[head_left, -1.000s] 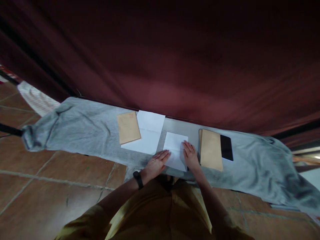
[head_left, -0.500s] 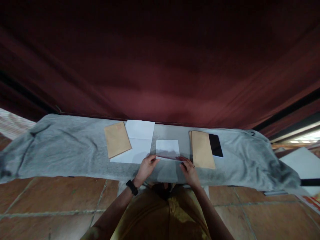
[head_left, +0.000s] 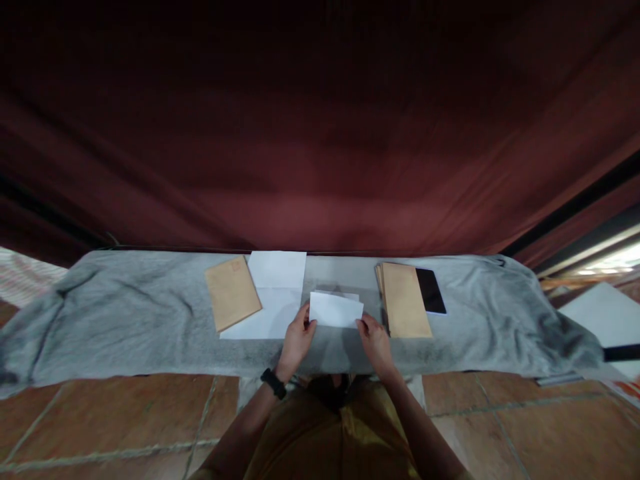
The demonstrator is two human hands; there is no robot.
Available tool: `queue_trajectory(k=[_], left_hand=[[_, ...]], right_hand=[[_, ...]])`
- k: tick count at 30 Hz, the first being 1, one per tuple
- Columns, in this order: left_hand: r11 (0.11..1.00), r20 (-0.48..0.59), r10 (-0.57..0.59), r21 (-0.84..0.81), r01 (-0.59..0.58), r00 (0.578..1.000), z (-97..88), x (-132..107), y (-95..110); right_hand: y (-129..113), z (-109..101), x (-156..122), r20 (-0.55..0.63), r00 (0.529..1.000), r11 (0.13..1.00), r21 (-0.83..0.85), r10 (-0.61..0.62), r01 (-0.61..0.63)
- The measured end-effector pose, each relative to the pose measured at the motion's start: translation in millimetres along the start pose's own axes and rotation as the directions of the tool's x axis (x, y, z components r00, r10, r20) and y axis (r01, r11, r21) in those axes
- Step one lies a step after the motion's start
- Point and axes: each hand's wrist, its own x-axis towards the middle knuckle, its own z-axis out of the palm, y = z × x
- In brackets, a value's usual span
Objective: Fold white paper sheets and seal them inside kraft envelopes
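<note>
Dark red fabric [head_left: 320, 147] fills the upper half of the view, sagging in soft folds. Below it, brown floor tiles [head_left: 135, 417] with pale joints show on both sides of the person's mustard-brown clothing [head_left: 310, 440]. Between fabric and tiles runs a long surface draped with grey cloth [head_left: 140, 313], smooth in the middle and rumpled toward both ends.

On the cloth, left of centre, lies a creased white sheet [head_left: 279, 303]. To the right is a small stack of brown envelopes [head_left: 407, 300], its edges slightly fanned. One brown envelope [head_left: 233, 293] rests partly over the white sheet. A dark-screened device [head_left: 431, 291] sits against the stack's right side.

At the centre, close to the person, is a folded white paper [head_left: 335, 311], another layer showing behind its far edge. The left hand [head_left: 299, 340] pinches its left end between thumb and fingers; the right hand [head_left: 376, 341] pinches its near right corner likewise. A black band [head_left: 273, 383] circles the left wrist.
</note>
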Motion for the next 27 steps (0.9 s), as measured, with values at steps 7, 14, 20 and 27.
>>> queue_trajectory(k=[7,14,20,27], left_hand=[[0.992,-0.011,-0.026,0.127,0.028,1.0,8.1,3.3,8.2],[0.984,-0.005,-0.045,0.169,0.045,0.999,11.9,2.2,6.1],[0.95,-0.034,0.076,0.305,-0.062,0.997,18.5,-1.6,8.0],[0.892,0.02,0.101,0.442,-0.1,0.995,17.7,-3.7,14.9]], right_hand=[[-11.0,-0.4,-0.3,-0.018,0.998,0.974,-0.218,0.062,-0.065],[-16.5,4.3,2.2,-0.05,0.998,0.954,-0.293,0.041,-0.054],[-21.2,6.3,4.2,-0.042,0.999,0.937,-0.346,0.035,-0.047],[-24.0,8.8,2.4,-0.087,0.996,0.926,-0.376,-0.006,-0.027]])
